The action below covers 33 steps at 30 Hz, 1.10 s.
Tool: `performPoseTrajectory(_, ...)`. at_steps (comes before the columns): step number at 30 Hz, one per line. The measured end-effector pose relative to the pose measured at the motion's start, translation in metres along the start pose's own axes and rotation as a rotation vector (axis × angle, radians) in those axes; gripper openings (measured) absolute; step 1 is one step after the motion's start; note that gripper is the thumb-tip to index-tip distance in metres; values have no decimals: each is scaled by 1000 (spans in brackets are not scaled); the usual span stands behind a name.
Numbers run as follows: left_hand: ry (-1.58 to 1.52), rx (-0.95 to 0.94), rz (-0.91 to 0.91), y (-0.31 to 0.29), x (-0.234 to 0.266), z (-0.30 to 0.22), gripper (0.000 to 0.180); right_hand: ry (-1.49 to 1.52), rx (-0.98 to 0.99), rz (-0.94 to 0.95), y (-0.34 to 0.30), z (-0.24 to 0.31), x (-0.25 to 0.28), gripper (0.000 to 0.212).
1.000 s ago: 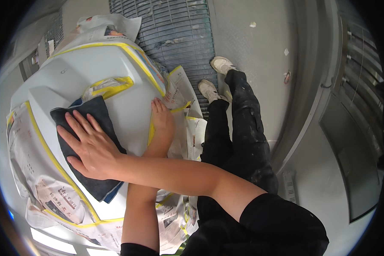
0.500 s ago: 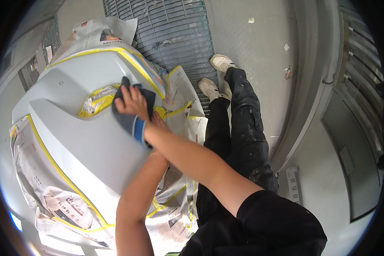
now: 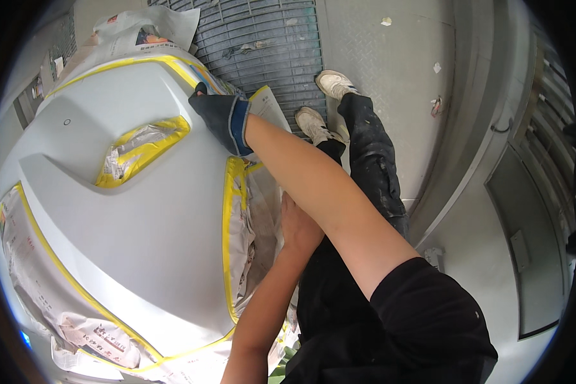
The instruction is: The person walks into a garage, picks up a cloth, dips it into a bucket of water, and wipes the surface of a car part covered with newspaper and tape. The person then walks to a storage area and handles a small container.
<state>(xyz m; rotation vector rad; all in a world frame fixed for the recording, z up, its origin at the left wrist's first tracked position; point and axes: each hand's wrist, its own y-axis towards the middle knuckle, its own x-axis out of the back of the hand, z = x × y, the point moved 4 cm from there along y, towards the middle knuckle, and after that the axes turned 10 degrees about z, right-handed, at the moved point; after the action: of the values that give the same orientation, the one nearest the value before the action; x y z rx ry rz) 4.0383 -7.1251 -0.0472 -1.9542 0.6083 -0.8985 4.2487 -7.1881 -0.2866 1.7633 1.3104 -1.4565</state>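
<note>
A large pale grey moulded panel (image 3: 141, 224), like a vehicle body part, is masked around its edges with newspaper and yellow tape. My right hand is mostly hidden by a dark grey cloth with a blue edge (image 3: 221, 118), which it holds at the panel's far right edge. Only a little of a finger shows at the cloth's tip. Below my right forearm, my left hand (image 3: 299, 227) is beside the masking paper, clear of the grey surface. One finger looks stretched out there and the others are hidden. Yellow tape (image 3: 173, 131) and crumpled masking cover a recess in the panel.
Newspaper (image 3: 99, 336) hangs along the near left side, and more newspaper (image 3: 173, 29) lies at the far end. A metal floor grating (image 3: 262, 57) is beyond, with paper scraps on the floor to its right. My shoes (image 3: 313, 125) stand at the grating's edge.
My right hand with the dark cloth has moved from beside the taped recess to the panel's far right edge. The left hand has drawn back toward my body.
</note>
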Motion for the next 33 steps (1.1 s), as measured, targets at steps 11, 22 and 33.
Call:
performPoseTrajectory(11, 220, 469, -104, 16, 57, 72, 99, -1489, -366, 118, -90, 53, -77, 48)
performPoseTrajectory(22, 131, 584, 134, 1, 87, 59, 98, -1301, -600, -495, -120, -28, -16, 52)
performPoseTrajectory(33, -100, 397, -193, -6, 89, 54, 85, -1630, -39, -248, -21, 5, -58, 62)
